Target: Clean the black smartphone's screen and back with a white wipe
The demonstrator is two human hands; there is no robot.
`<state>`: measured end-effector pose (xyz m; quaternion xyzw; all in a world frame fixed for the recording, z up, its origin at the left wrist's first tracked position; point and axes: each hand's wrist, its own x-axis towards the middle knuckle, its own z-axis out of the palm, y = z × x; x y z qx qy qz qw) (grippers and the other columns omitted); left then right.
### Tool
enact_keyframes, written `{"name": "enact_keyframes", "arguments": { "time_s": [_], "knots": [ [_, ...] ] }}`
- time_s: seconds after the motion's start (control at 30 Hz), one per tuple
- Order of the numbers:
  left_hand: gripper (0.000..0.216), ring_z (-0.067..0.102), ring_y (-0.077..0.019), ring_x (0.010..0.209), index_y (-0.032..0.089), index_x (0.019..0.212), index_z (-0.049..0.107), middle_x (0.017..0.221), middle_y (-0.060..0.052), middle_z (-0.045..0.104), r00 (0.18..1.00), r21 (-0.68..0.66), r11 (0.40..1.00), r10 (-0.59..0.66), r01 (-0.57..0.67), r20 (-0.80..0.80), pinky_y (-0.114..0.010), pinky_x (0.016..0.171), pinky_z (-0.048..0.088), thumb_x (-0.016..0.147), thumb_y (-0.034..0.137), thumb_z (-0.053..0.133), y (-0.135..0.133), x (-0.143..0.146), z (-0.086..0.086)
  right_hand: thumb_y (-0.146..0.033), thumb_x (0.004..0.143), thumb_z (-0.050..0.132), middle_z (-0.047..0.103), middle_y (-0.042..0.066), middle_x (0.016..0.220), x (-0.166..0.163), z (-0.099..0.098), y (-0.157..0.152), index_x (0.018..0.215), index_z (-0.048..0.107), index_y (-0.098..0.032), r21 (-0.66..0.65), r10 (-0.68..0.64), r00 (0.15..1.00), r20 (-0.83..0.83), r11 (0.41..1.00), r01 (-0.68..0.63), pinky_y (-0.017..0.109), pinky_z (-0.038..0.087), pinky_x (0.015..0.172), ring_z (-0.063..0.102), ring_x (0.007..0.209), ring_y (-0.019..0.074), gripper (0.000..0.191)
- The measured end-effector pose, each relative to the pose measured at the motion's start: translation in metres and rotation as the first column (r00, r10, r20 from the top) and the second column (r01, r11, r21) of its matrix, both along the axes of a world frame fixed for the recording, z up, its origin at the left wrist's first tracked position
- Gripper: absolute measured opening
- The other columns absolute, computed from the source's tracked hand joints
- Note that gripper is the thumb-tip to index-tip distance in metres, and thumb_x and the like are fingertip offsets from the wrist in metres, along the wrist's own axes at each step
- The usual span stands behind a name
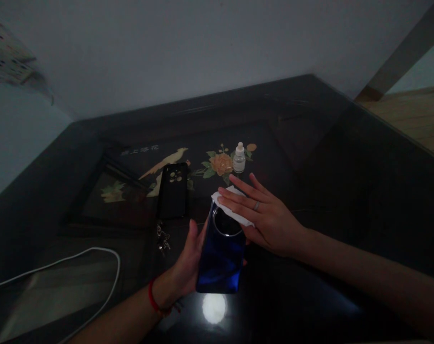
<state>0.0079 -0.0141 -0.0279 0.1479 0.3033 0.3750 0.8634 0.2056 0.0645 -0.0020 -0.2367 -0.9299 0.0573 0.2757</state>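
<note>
My left hand (187, 265) grips a blue smartphone (220, 265) along its side, with the back and its large round camera ring facing up. Fingers behind the phone are mostly hidden. Across the phone's top end lies a folded white tissue (234, 212), pressed there by my right hand (267, 215), whose fingers stretch over it and which wears a ring. The tissue covers part of the camera ring. Left of the phone, a black phone case (173, 191) with camera cut-outs lies on the table. A small dropper bottle (239, 160) stands beyond my right fingertips.
The dark glossy table (310, 143) carries a painted bird and flower design and meets a pale wall (188, 52). Keys or a small metal chain (162, 239) lie below the case. A white cable (116, 267) curves across the left front. Power sockets (9, 57) are at upper left.
</note>
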Motion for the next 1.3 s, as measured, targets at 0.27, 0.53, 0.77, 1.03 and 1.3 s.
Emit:
{"name": "enact_keyframes", "arguments": {
  "time_s": [0.27, 0.53, 0.77, 1.03, 1.3],
  "knots": [
    [0.086, 0.061, -0.0277, 0.105, 0.032, 0.144, 0.030, 0.122, -0.008, 0.062, 0.996, -0.038, 0.996, 0.080, -0.078, 0.044, -0.043, 0.095, 0.040, 0.071, 0.067, 0.058, -0.001, 0.011, 0.010, -0.033, 0.083, 0.057, 0.045, 0.011, 0.143, -0.008, -0.001, -0.019, 0.135, 0.045, -0.008, 0.097, 0.120, 0.988, 0.102, 0.987, -0.130, 0.055, 0.017, 0.115, 0.022, 0.141, 0.0281, 0.059],
    [0.068, 0.063, -0.0201, 0.085, 0.027, 0.134, 0.050, 0.091, -0.004, 0.068, 0.978, -0.083, 0.981, 0.183, -0.175, 0.104, -0.035, 0.089, 0.045, 0.082, 0.070, 0.037, 0.001, 0.002, 0.000, -0.045, 0.089, 0.050, 0.043, 0.009, 0.145, -0.005, -0.007, -0.027, 0.136, 0.044, -0.007, 0.177, 0.198, 0.965, 0.171, 0.958, -0.227, 0.054, 0.011, 0.117, 0.019, 0.142, 0.0268, 0.061],
    [0.069, 0.060, -0.0252, 0.105, 0.028, 0.140, 0.041, 0.115, -0.007, 0.065, 0.983, -0.029, 0.983, 0.180, -0.179, 0.026, -0.038, 0.094, 0.043, 0.082, 0.065, 0.043, 0.005, 0.009, 0.009, -0.043, 0.089, 0.050, 0.046, 0.009, 0.142, -0.007, -0.001, -0.019, 0.134, 0.046, -0.009, 0.221, 0.074, 0.991, 0.114, 0.970, -0.098, 0.057, 0.000, 0.115, 0.025, 0.140, 0.0288, 0.056],
    [0.073, 0.061, -0.0272, 0.110, 0.036, 0.144, 0.030, 0.128, -0.008, 0.061, 0.993, 0.035, 0.993, 0.113, -0.114, 0.035, -0.047, 0.096, 0.044, 0.080, 0.065, 0.049, -0.002, 0.004, 0.008, -0.024, 0.092, 0.039, 0.045, 0.007, 0.143, -0.002, -0.006, -0.007, 0.137, 0.042, -0.011, 0.226, -0.114, 0.992, 0.046, 0.969, 0.101, 0.054, 0.005, 0.117, 0.031, 0.138, 0.0242, 0.047],
    [0.065, 0.066, -0.0253, 0.100, 0.026, 0.127, 0.057, 0.113, -0.008, 0.069, 0.978, 0.124, 0.988, 0.063, -0.089, 0.198, -0.043, 0.084, 0.052, 0.090, 0.064, 0.019, 0.001, -0.004, 0.014, -0.034, 0.095, 0.035, 0.049, 0.016, 0.138, 0.007, -0.009, -0.013, 0.134, 0.043, -0.002, 0.237, 0.004, 0.999, -0.035, 0.971, 0.005, 0.055, 0.018, 0.115, 0.029, 0.139, 0.0254, 0.051]
  ]
}}
